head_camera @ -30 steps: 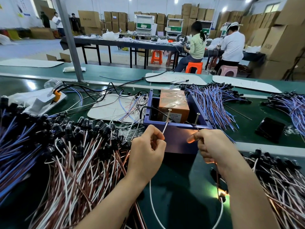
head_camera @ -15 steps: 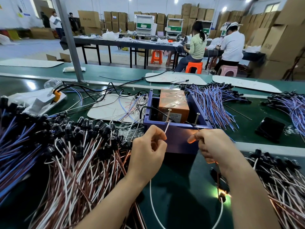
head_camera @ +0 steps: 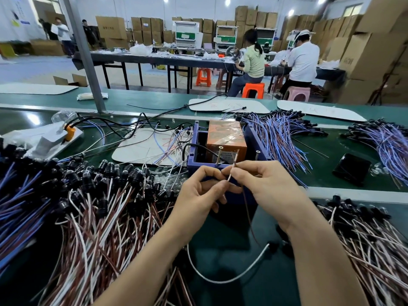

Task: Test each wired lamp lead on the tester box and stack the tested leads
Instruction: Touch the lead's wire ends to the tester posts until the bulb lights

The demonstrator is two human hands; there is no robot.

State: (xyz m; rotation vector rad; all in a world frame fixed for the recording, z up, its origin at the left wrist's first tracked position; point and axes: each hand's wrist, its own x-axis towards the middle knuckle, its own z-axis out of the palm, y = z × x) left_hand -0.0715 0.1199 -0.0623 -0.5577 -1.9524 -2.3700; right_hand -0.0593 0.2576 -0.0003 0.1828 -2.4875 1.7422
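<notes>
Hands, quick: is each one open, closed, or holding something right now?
Left hand: closed, pinching the lamp lead's white wire.
Right hand: closed, pinching the same lead's brown wire.

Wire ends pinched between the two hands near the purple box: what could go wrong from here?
1. The left hand and right hand pinch the lead only at the fingertips, so it might slip free before it touches the tester box.
2. The white wire loops low beside the pile of leads and could snag there.
</notes>
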